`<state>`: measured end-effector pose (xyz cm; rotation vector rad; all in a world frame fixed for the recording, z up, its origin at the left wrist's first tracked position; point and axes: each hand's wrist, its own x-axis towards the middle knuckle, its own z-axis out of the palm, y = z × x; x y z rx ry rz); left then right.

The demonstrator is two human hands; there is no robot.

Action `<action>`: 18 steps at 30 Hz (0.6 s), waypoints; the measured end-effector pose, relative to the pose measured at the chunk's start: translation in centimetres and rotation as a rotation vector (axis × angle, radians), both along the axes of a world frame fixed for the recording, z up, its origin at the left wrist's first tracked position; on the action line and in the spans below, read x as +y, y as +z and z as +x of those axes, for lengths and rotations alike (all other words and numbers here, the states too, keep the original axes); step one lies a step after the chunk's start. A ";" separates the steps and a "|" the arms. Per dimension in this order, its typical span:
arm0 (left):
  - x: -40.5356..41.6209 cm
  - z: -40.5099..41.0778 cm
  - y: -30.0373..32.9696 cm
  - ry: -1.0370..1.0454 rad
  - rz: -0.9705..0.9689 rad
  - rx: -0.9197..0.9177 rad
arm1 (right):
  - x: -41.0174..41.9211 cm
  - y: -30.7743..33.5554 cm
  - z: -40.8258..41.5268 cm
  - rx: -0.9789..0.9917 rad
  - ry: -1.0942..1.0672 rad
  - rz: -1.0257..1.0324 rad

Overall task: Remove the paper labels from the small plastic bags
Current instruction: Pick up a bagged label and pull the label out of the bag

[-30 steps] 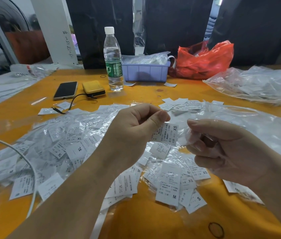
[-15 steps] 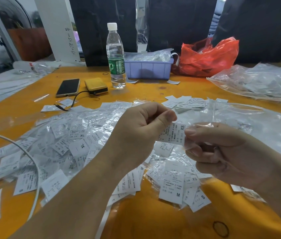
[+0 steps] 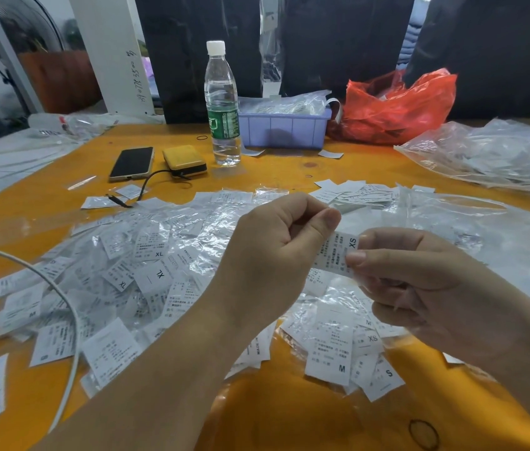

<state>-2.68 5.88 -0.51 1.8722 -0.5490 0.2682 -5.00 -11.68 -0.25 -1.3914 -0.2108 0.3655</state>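
A white paper label marked XS (image 3: 335, 252) is held above the table between both hands. My left hand (image 3: 273, 252) pinches its upper left edge between thumb and curled fingers. My right hand (image 3: 420, 288) pinches its right end, where a bit of clear plastic shows around the fingertips. Below the hands lies a wide heap of small clear plastic bags with labels inside (image 3: 146, 275). More of them, marked M, S and XS, lie nearer me (image 3: 341, 353).
On the orange table (image 3: 289, 418) stand a water bottle (image 3: 223, 105), a phone (image 3: 132, 162), a yellow box (image 3: 185, 159), a lilac tray (image 3: 285, 128) and a red bag (image 3: 397, 109). Loose labels (image 3: 354, 192) and large clear bags (image 3: 491, 151) lie right. A white cable (image 3: 62, 301) crosses left.
My two hands have come together. The right hand, a gap away from the label a second ago, now pinches its right end; both hands rose slightly.
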 end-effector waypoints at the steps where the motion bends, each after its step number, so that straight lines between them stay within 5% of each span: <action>1: 0.1 0.1 0.1 -0.017 -0.009 0.031 | 0.1 0.0 0.0 -0.010 -0.014 -0.005; 6: 1.0 0.6 0.7 -0.174 -0.130 0.238 | -0.2 0.0 0.3 -0.049 -0.103 -0.021; 18: 2.2 1.5 1.2 -0.102 -0.192 0.296 | -0.4 0.8 0.1 -0.114 -0.234 0.026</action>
